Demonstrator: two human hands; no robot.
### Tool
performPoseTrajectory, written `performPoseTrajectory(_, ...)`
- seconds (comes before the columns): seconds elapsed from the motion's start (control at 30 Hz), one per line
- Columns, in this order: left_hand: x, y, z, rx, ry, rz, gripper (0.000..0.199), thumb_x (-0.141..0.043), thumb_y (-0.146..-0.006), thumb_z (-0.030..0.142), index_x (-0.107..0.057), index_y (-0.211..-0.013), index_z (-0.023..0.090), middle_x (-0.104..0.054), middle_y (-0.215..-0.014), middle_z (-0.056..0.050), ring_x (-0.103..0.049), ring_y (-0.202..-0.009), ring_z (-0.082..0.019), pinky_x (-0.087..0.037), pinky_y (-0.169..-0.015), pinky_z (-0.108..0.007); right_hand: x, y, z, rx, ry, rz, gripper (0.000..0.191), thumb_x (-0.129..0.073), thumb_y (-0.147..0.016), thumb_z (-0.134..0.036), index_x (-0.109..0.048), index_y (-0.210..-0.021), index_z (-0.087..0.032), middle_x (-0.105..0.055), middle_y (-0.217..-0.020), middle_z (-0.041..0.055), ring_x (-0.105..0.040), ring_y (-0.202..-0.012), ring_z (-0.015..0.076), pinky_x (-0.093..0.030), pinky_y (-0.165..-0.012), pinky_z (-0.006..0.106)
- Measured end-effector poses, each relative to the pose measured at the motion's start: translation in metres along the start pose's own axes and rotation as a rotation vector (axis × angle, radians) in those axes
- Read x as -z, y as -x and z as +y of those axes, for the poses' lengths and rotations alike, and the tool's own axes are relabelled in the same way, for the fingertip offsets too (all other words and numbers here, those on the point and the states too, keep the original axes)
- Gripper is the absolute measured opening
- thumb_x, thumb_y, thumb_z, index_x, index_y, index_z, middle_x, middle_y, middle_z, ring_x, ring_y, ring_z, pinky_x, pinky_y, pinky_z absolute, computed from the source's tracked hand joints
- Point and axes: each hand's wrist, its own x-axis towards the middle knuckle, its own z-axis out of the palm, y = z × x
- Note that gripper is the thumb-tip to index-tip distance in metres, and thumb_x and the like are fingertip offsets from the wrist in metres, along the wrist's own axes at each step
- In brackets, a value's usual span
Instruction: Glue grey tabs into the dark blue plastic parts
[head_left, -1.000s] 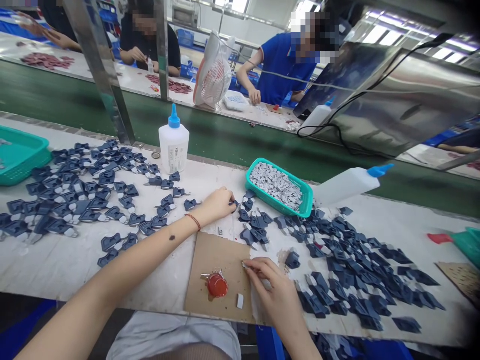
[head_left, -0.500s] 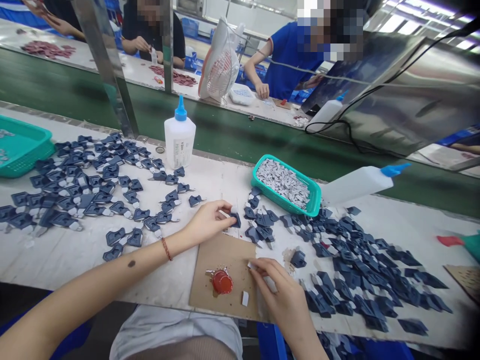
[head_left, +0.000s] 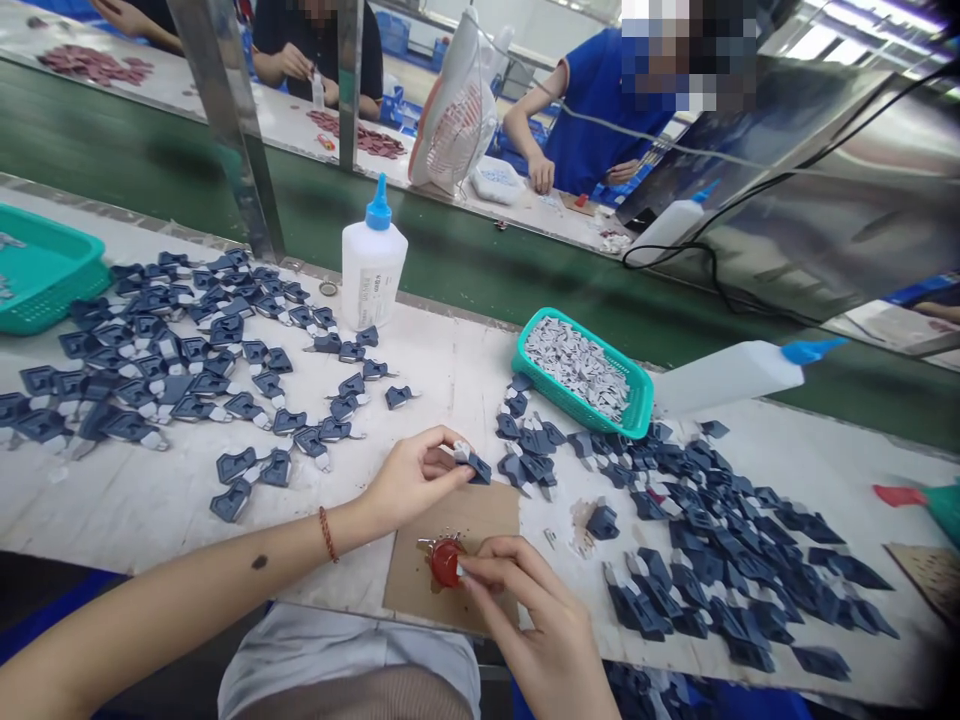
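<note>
My left hand (head_left: 424, 478) is closed on a dark blue plastic part (head_left: 477, 468) with a pale grey end, held just above the back edge of a brown cardboard sheet (head_left: 409, 590). On that sheet sits a small round red dish (head_left: 445, 560) of wet-looking liquid, with a damp ring around it. The fingertips of my right hand (head_left: 536, 610) pinch a small white piece (head_left: 460, 566) at the dish's right edge. Most of the white piece is hidden by the fingers. A single dark blue part (head_left: 602, 521) lies to the right of the sheet.
Dark blue parts spread left (head_left: 180, 350) and right (head_left: 720, 530). A green basket (head_left: 640, 405) holds small grey-white pieces; another green basket (head_left: 52, 300) stands far left. One glue bottle (head_left: 373, 270) is upright, another (head_left: 735, 375) leans. Co-workers sit across the green divider (head_left: 315, 220).
My right hand has moved left across the cardboard to the red dish with the white piece. My left hand has tilted its blue part, showing the grey end. The whole view has shifted slightly.
</note>
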Motion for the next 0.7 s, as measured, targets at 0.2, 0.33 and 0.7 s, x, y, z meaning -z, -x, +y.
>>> performPoseTrajectory(0.2, -0.0006, 0.0008, -0.0012, 0.009, 0.033, -0.008, 0.027, -0.07, -0.078, 0.031, -0.057, -0.097, 0.017, -0.067, -0.085, -0.005, -0.068, -0.084, -0.019, -0.053, -0.08, -0.032, -0.0025, 0.0008, 0.0026, 0.019, 0.018, -0.021, 0.013, -0.057, -0.092, -0.014, -0.068, -0.092, -0.021, -0.063, -0.088, 0.0051, -0.066, -0.08, 0.013, -0.053, -0.069, 0.017)
performPoseTrajectory(0.33, -0.0014, 0.0021, 0.0003, 0.014, 0.037, -0.014, 0.026, -0.07, -0.078, 0.03, -0.059, -0.096, 0.016, -0.067, -0.085, -0.005, -0.068, -0.083, -0.019, -0.053, -0.078, -0.031, -0.004, 0.0011, 0.0022, 0.023, -0.007, -0.022, 0.013, -0.057, -0.092, -0.013, -0.068, -0.09, -0.021, -0.062, -0.087, 0.0048, -0.066, -0.08, 0.0125, -0.052, -0.07, 0.017)
performPoseTrajectory(0.7, -0.0045, 0.0041, 0.0025, 0.005, 0.037, -0.046, 0.021, -0.068, -0.078, 0.023, -0.063, -0.096, 0.013, -0.071, -0.093, -0.01, -0.07, -0.087, -0.02, -0.056, -0.08, -0.031, 0.0013, 0.0001, 0.0067, -0.25, -0.263, 0.055, 0.008, -0.07, -0.084, -0.027, -0.077, -0.083, -0.025, -0.067, -0.085, 0.0045, -0.066, -0.073, 0.0139, -0.053, -0.064, 0.02)
